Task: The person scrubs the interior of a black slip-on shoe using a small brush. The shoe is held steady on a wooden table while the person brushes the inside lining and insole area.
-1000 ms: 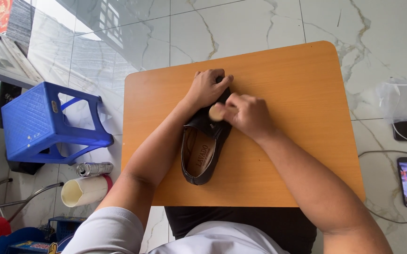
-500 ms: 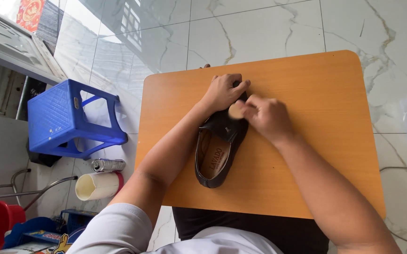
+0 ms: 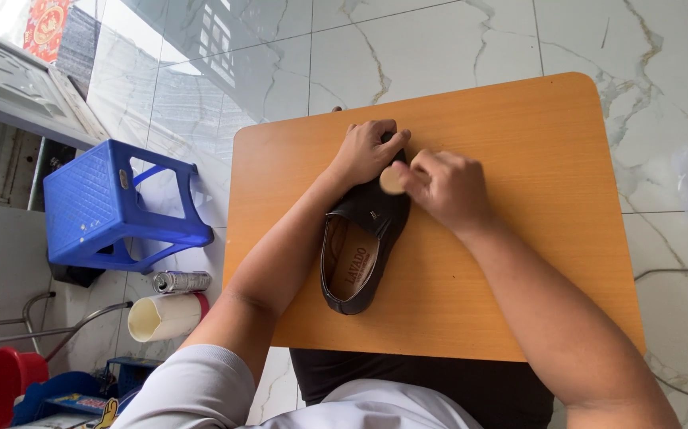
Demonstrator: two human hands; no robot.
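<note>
Nearby: blue stool (image 3: 117,206); left hand (image 3: 366,151) grips shoe (image 3: 362,238), right hand (image 3: 447,189) pinches round pad (image 3: 392,179).

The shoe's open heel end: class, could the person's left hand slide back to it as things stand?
Probably yes. The left hand rests on the toe of the dark shoe, and the heel opening lies bare on the wooden table; the right hand with its small pale pad stays at the toe.

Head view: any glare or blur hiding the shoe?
Head view: the shoe is sharp and evenly lit on the table; glare only on the floor tiles upper left; the left hand and right hand cover its toe.
</note>
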